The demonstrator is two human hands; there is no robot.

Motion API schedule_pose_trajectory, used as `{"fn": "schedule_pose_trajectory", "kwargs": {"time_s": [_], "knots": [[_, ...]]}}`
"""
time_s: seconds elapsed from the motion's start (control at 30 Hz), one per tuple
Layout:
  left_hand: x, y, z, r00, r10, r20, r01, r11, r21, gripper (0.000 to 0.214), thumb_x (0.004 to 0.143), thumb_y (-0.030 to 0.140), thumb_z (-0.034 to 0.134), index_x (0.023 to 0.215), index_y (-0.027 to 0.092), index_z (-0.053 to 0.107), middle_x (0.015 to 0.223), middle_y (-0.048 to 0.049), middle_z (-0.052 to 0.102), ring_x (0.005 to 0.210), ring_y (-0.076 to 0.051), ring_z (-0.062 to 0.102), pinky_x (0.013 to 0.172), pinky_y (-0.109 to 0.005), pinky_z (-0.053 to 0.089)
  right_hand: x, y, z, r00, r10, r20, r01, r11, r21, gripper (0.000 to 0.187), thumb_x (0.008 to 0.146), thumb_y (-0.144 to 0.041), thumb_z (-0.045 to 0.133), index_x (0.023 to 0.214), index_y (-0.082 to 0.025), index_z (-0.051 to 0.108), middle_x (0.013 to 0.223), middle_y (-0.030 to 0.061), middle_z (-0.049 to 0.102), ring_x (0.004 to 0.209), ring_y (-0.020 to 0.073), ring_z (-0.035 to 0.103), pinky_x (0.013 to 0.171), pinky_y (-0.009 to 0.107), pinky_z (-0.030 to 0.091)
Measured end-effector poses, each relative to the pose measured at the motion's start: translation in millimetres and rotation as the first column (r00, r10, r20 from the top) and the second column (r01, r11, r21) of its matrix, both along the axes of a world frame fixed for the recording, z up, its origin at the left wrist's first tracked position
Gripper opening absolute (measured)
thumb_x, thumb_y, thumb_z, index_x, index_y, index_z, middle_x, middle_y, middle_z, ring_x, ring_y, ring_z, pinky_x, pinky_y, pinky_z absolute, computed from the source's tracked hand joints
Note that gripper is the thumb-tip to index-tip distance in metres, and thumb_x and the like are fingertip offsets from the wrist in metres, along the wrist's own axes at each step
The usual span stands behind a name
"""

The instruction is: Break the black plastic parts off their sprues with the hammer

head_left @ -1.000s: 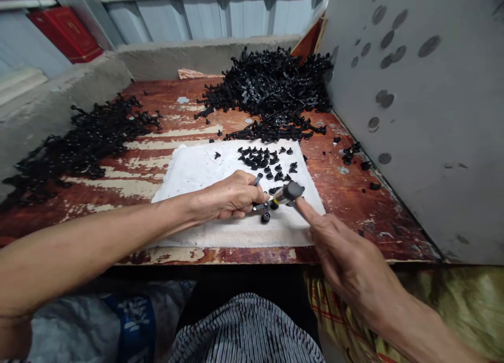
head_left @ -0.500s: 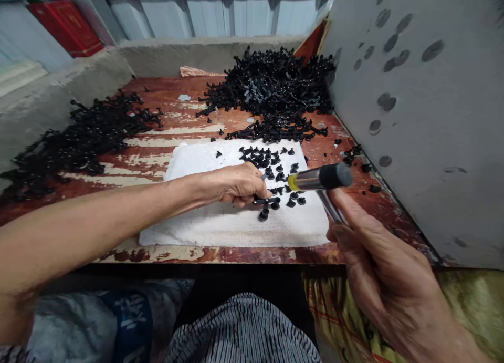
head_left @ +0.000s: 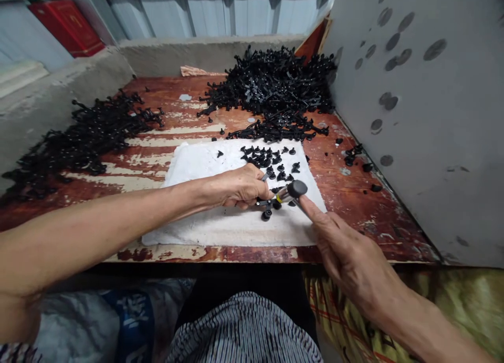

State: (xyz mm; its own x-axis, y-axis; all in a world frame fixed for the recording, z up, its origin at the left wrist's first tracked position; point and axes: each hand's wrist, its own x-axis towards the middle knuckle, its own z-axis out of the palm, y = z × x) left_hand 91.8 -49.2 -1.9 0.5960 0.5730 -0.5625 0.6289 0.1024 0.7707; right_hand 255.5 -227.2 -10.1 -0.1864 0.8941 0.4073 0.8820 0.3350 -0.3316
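Observation:
My left hand [head_left: 238,186] is closed on a black plastic sprue [head_left: 264,201] and pins it against the white cloth pad [head_left: 205,166]. My right hand [head_left: 346,258] grips a small hammer [head_left: 291,190] with a steel head that has a black cap at one end and a yellow one at the other. Its index finger lies along the handle. The hammer head is down on the sprue just right of my left fingers. Several small loose black pieces [head_left: 271,161] lie on the pad beyond the hammer.
A big heap of black sprues [head_left: 275,84] fills the far right of the worn red wooden bench [head_left: 157,95]. Another heap [head_left: 79,137] lies at the left. Grey board wall [head_left: 425,116] closes the right side, a concrete ledge [head_left: 59,90] the left and back.
The hammer was down on the sprue, rose up to the right half a second ago, and is down on it again. My left hand has held still.

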Motion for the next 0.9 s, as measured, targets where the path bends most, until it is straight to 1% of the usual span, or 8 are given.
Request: {"fn": "schedule_pose_trajectory", "kwargs": {"time_s": [0.07,0.13,0.2,0.3,0.43,0.57,0.73,0.9], "knots": [[1,-1,1.6,0.998,0.039,-0.045,-0.038,0.999,0.016,0.02,0.069,0.024,0.065,0.063,0.021,0.046,0.043,0.0054,0.042,0.032,-0.006,0.033,0.039,-0.024,0.016,1,2,-0.6,1.0,0.005,-0.023,-0.004,1.0,0.013,0.067,0.09,-0.008,0.041,0.152,-0.029,0.026,0.125,0.0118,0.064,0.103,0.0268,0.067,0.073,0.038,0.062],[1,-2,3.0,0.996,0.068,-0.065,-0.068,0.998,0.003,0.02,0.069,0.024,0.066,0.063,0.02,0.047,0.042,0.005,0.042,0.032,-0.007,0.033,0.039,-0.024,0.014,1,2,0.4,0.992,-0.062,-0.107,0.076,0.988,0.134,0.069,0.089,-0.006,0.043,0.152,-0.031,0.025,0.133,0.009,0.059,0.113,0.0254,0.063,0.086,0.038,0.058],[1,-3,2.9,0.995,0.082,-0.051,-0.083,0.996,-0.02,0.021,0.068,0.022,0.067,0.062,0.02,0.047,0.041,0.0056,0.04,0.032,-0.006,0.033,0.039,-0.024,0.014,-1,3,-0.8,0.985,-0.111,-0.13,0.13,0.979,0.154,0.074,0.088,-0.004,0.043,0.153,-0.031,0.02,0.126,0.009,0.064,0.104,0.0231,0.067,0.082,0.034,0.06],[0,-4,-0.2,0.996,0.089,-0.004,-0.089,0.995,-0.04,0.022,0.067,0.02,0.068,0.061,0.02,0.047,0.043,0.0062,0.04,0.032,-0.005,0.033,0.039,-0.023,0.014,-1,3,-9.2,0.999,0.012,-0.031,-0.01,0.999,0.034,0.069,0.089,-0.006,0.041,0.152,-0.029,0.024,0.112,0.0097,0.069,0.087,0.0213,0.071,0.069,0.032,0.062],[1,-6,0.9,0.996,0.084,0.013,-0.083,0.993,-0.081,0.022,0.071,0.018,0.067,0.063,0.02,0.046,0.042,0.0074,0.038,0.032,-0.005,0.032,0.038,-0.022,0.015,2,3,-18.1,0.99,-0.064,-0.128,0.07,0.996,0.048,0.069,0.089,-0.005,0.042,0.152,-0.027,0.024,0.117,0.0114,0.068,0.095,0.0208,0.07,0.074,0.032,0.061],[0,-10,13.8,0.996,0.085,0.033,-0.078,0.982,-0.173,0.023,0.082,0.015,0.057,0.064,0.02,0.044,0.043,0.007,0.039,0.034,-0.004,0.031,0.038,-0.021,0.019,4,3,-16.8,0.995,0.002,-0.1,0.0,1.0,0.017,0.065,0.089,-0.006,0.042,0.149,-0.028,0.032,0.125,0.01,0.066,0.107,0.0224,0.066,0.084,0.035,0.059],[-14,-13,19.4,0.991,0.016,0.13,-0.005,0.996,-0.085,0.021,0.09,0.018,0.046,0.069,0.016,0.049,0.051,0.0035,0.048,0.036,-0.003,0.033,0.037,-0.02,0.021,3,-4,-25.7,0.916,-0.203,-0.346,0.228,0.973,0.035,0.056,0.092,-0.012,0.048,0.145,-0.03,0.04,0.139,0.0044,0.056,0.121,0.0213,0.056,0.102,0.039,0.046],[-17,-17,10.5,0.99,-0.031,0.141,0.035,0.999,-0.024,0.019,0.087,0.022,0.05,0.07,0.015,0.05,0.059,0.0018,0.054,0.037,-0.002,0.032,0.037,-0.02,0.018,2,-12,-44.7,0.873,-0.257,-0.414,0.253,0.965,-0.065,0.05,0.093,-0.019,0.048,0.143,-0.028,0.044,0.137,0.0041,0.057,0.121,0.0218,0.056,0.101,0.039,0.046]]}}
